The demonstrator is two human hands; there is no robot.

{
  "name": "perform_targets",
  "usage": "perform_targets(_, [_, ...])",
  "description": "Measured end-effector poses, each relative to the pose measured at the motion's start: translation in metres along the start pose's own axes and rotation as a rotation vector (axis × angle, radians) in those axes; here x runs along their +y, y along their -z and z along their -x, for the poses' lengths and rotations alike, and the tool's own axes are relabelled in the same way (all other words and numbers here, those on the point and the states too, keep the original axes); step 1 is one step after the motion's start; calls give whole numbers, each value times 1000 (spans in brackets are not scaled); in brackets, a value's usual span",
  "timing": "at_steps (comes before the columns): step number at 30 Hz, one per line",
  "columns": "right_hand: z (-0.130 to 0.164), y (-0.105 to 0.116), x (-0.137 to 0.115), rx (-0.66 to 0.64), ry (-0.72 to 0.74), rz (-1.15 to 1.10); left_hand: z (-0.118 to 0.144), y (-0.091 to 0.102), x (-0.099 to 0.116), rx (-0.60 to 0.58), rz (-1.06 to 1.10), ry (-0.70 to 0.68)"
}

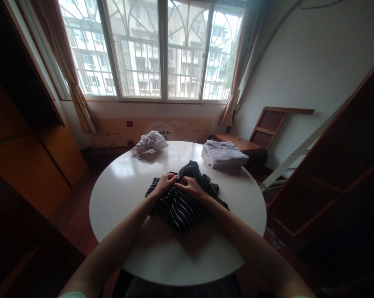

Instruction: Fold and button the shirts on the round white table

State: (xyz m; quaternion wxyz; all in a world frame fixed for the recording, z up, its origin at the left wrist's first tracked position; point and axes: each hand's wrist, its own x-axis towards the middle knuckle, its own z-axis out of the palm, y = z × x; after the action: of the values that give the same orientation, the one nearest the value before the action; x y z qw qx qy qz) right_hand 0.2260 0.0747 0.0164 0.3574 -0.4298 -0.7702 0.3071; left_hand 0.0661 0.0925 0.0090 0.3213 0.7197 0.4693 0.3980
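Centre frame: left hand (165,182) and right hand (191,187), fingers curled, both pinching a dark striped shirt (182,205) on a white round table (118,194). Upper centre: crumpled white garment (148,144); right of it, folded white shirts (223,154).

I am reaching both bare forearms in from the lower corners of the frame, converging at its centre. My left hand (165,182) and right hand (191,187) are meeting there, fingertips almost touching, fingers curling down and pinching, knuckles facing up.
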Motion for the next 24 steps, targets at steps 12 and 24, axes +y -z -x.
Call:
perform_targets(12, [-5, 8, 4, -172, -80, -426, -2, -2, -7, -44, -14, -44])
perform_targets(24, [-10, 6, 16, 41, -179, -641, 3, -1, 4, -105, 56, -45])
